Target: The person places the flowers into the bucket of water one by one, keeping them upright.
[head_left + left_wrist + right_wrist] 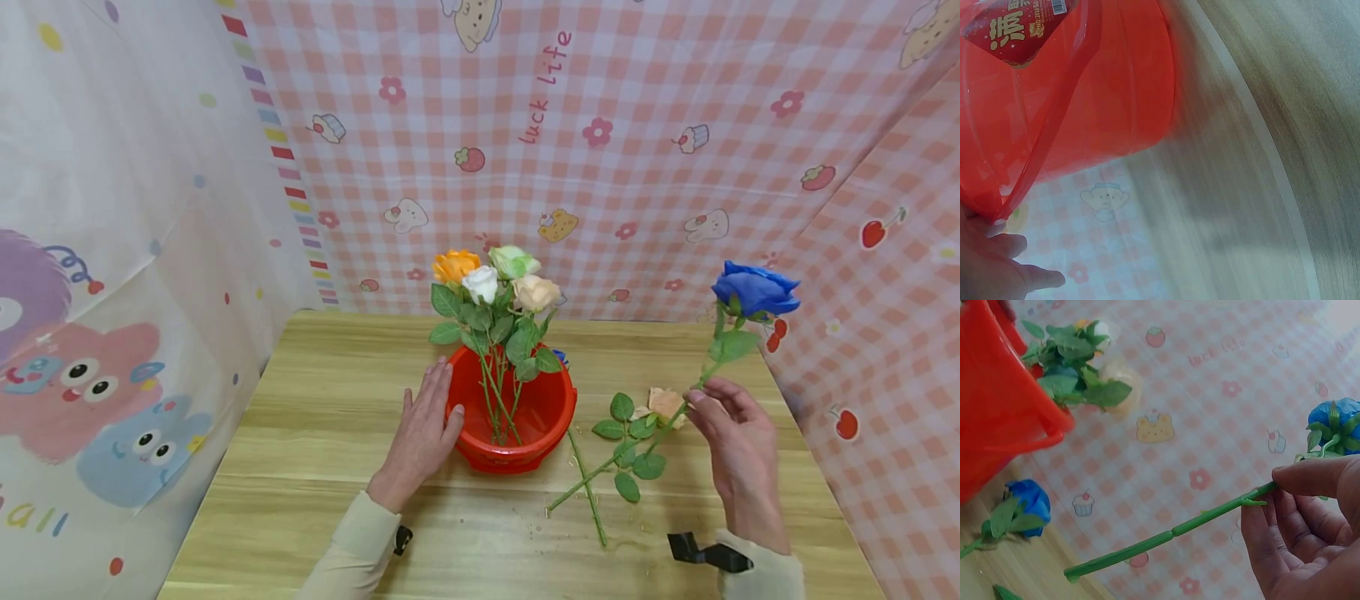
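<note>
My right hand (pixel 742 450) pinches the stem of a blue rose (pixel 753 290) between thumb and fingers, with the bloom up at the right. In the right wrist view the rose's bare green stem (pixel 1129 551) slants down to the left from the fingertips. My left hand (pixel 423 429) rests against the left side of a red plastic bucket (pixel 517 457), its fingers mostly straight and the thumb near the front rim. Inside the bucket stand an orange rose (pixel 456 267), a white rose (pixel 481 285), a pale green rose (pixel 513 262) and a peach rose (pixel 536 293).
Another peach rose (pixel 665 404) lies on the wooden table (pixel 315 467) right of the bucket. Behind the bucket, a second blue rose (pixel 1030 506) lies on the table, partly hidden in the head view. Small bits of stem litter the front. Printed cloth (pixel 660 75) hangs around.
</note>
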### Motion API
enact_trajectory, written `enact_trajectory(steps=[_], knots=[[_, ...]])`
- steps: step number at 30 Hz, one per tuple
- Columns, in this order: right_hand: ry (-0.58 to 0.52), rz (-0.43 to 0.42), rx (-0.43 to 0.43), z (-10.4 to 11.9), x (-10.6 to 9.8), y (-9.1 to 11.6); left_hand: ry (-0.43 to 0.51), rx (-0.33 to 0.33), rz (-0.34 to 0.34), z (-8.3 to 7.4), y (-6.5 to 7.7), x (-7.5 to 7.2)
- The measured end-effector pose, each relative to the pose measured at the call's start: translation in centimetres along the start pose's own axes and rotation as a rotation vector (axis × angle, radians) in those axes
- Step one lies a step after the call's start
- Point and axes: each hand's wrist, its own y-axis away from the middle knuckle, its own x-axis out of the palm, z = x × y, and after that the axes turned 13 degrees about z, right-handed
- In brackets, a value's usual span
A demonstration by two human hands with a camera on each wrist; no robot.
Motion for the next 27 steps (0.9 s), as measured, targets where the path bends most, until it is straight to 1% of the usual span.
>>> enact_trajectory(steps=[6,12,18,27], knots=[[0.009,0.047,0.000,0.0,1.3,-0.1,-0.001,0.002,-0.002,0.0,0.1,0.0],[0.002,0.110,-0.020,0.1,2.5,-0.2,0.002,-0.008,0.010,0.0,0.1,-0.1],[0.010,0.139,-0.028,0.2,3.6,-0.2,-0.003,-0.009,0.013,0.1,0.1,0.0],[-0.012,0.179,-0.034,0.5,5.1,-0.2,0.003,-0.009,0.015,0.1,0.1,0.0]])
